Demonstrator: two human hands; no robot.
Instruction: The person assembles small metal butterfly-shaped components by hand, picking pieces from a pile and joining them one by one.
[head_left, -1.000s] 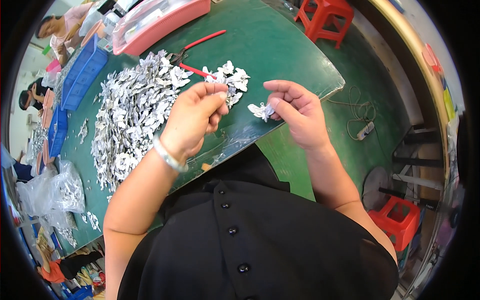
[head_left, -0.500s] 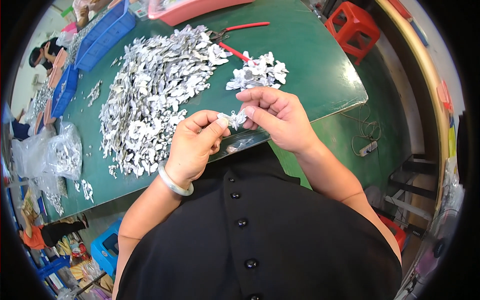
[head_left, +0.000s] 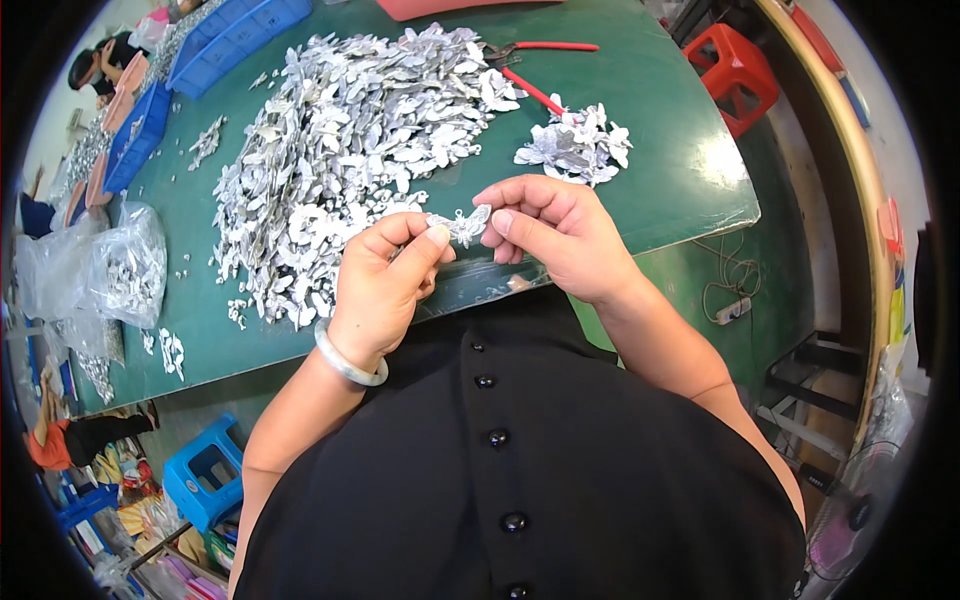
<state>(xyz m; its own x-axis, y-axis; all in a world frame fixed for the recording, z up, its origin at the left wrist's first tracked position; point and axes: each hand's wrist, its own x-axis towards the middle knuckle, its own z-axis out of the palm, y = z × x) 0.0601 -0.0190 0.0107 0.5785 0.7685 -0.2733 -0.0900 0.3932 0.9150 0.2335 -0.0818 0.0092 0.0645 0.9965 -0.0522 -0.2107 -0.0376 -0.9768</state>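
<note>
Holding a Stamped Piece Above the Bench Edge

Pinching from both sides, the left hand point(head_left: 385, 280) and right hand point(head_left: 555, 235) grip one small silver butterfly-shaped metal piece point(head_left: 462, 226) just above the near edge of the green bench point(head_left: 690, 160). The piece looks thin; a twisting grip would likely bend a wing, and a loosened pinch could drop it off the edge. Beyond lie a large heap of glinting silver stampings point(head_left: 350, 150), a smaller pile point(head_left: 575, 148) and red-handled pliers point(head_left: 535, 70).

clear plastic bag point(head_left: 128, 268) of silvery pieces, table's left edge
</note>
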